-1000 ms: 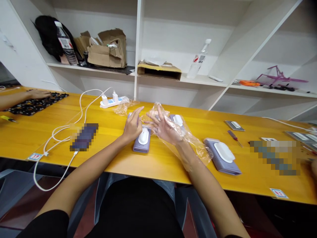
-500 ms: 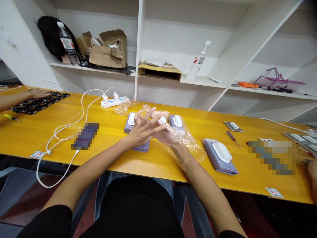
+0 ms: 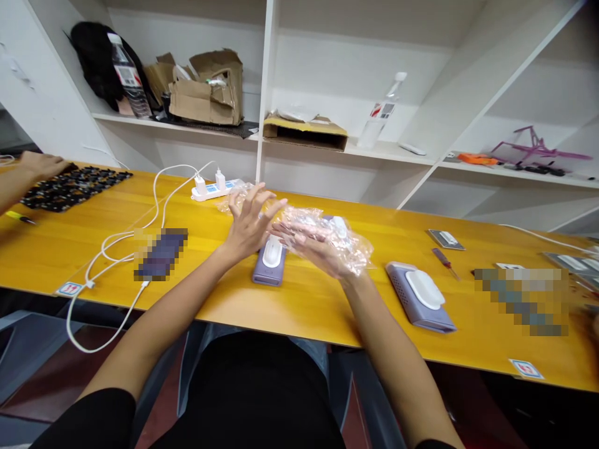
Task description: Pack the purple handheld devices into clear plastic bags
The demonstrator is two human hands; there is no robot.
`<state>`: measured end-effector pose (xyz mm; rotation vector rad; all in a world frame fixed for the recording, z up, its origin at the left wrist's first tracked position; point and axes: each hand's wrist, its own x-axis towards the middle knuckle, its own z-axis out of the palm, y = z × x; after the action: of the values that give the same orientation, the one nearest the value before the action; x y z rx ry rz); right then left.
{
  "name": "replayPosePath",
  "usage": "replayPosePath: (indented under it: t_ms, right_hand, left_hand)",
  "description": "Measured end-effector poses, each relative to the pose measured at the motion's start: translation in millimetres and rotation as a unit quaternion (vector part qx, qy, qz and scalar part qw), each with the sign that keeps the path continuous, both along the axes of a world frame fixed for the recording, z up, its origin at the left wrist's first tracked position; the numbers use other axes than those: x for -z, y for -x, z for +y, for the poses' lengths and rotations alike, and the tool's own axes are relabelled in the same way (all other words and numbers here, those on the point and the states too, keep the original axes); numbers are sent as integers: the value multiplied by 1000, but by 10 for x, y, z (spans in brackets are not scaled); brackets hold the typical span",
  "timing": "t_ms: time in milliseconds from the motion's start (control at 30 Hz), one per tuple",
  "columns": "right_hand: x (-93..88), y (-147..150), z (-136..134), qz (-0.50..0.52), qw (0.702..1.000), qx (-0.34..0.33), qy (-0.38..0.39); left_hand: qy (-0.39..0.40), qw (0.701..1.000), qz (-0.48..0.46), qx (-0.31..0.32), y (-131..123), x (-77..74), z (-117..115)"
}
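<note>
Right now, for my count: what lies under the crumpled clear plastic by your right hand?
A lilac device with a white top shows through the plastic film; crumpled folds hide anything else beneath.

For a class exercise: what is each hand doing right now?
Left hand: open, fingers spread, holding nothing.
Right hand: open, fingers on clear plastic film.

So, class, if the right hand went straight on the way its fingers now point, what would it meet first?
Probably the left hand: the fingertips of the right hand point straight at it, though depth is unclear.
</note>
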<state>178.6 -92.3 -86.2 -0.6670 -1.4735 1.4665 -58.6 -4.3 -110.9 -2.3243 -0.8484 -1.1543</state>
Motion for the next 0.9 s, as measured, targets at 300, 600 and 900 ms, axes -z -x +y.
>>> replayPosePath:
  t_ms: [300, 600, 900]
  right_hand:
    - [-217, -366, -38, 60, 989, 86, -105]
    - [16, -217, 92, -176, 891, 265, -323]
    - [43, -177, 135, -223, 866, 219, -390]
  left_hand:
    - [28, 995, -84, -43, 251, -58, 230]
    - [61, 995, -80, -3, 173, -90, 118]
    - [69, 994, 37, 79, 118, -99, 50]
